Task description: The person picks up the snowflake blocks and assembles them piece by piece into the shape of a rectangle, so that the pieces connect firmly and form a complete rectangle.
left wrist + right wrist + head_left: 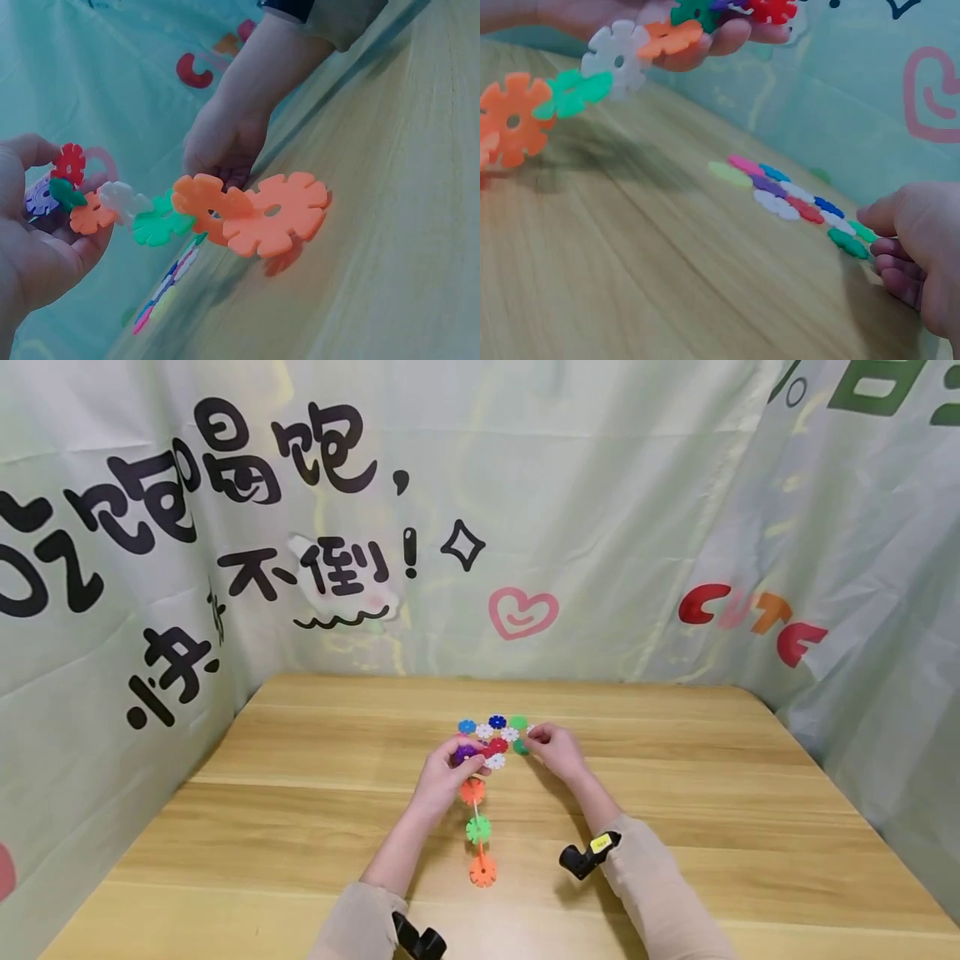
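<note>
My left hand holds a chain of flower-shaped plastic discs, pinching it near its upper end by the red disc and the purple disc. The chain hangs toward me through an orange disc and a green disc to an end orange disc. My right hand is at the right end of the loose discs on the table, fingers bent. Its fingertips are right by a dark green disc and a white disc; I cannot tell whether they grip one.
Several loose discs lie flat in a cluster, among them a dark blue disc and a light blue disc. The wooden table ends at a printed curtain behind and on both sides.
</note>
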Demonstrator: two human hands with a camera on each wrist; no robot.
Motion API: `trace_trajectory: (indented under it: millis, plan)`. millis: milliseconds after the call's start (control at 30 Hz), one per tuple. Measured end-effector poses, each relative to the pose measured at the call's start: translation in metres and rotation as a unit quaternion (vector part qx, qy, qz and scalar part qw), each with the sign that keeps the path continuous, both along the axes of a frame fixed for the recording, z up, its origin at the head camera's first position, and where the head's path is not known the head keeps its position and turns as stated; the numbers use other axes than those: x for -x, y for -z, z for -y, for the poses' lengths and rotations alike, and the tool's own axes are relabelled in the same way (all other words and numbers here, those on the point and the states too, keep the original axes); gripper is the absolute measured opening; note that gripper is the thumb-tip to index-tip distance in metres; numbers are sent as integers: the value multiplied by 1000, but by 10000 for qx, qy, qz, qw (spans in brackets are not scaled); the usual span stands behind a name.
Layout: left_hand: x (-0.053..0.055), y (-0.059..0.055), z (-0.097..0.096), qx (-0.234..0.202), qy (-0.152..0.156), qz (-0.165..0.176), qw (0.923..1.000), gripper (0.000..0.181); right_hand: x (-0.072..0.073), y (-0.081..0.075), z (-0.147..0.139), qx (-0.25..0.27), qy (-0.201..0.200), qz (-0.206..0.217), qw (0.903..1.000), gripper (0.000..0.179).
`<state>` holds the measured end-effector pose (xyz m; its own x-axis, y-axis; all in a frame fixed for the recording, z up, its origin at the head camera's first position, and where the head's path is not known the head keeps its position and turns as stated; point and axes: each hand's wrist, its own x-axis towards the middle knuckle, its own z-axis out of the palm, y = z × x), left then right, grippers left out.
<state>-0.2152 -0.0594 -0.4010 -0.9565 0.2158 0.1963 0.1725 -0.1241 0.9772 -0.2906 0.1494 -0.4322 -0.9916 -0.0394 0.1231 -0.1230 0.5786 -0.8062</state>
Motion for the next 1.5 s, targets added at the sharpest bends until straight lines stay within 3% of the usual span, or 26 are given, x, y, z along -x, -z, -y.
trace_trajectory:
  millis: [233,400,633,900,1167,1367,1500]
  plan:
    - [-1,1,-2,-72,-13,102,9999,27,0,6,5,-440,130,-252,9986,19]
    - [0,1,-2,-230,-14,255,9994,34,1,4,5,-615,52,-295,9977,20]
    - [0,-1,-4,-196,120,207,9995,36,3,1,4,-805,-54,-368,9961,21]
    - [0,-2,-4,-174,251,222,9993,32,3,-3,6,-942,-111,-306,9950,30]
    - [-1,0,-4,-211,248,300,9990,30,5,-3,7,-1627,-321,-168,9860,31]
    - [-1,1,-4,-265,197,291,9990,29,4,-8,6,-1347,-441,179,9897,25]
    - [-1,1,-4,-201,114,321,9992,27,1,-8,3,-1020,-490,141,9935,21]
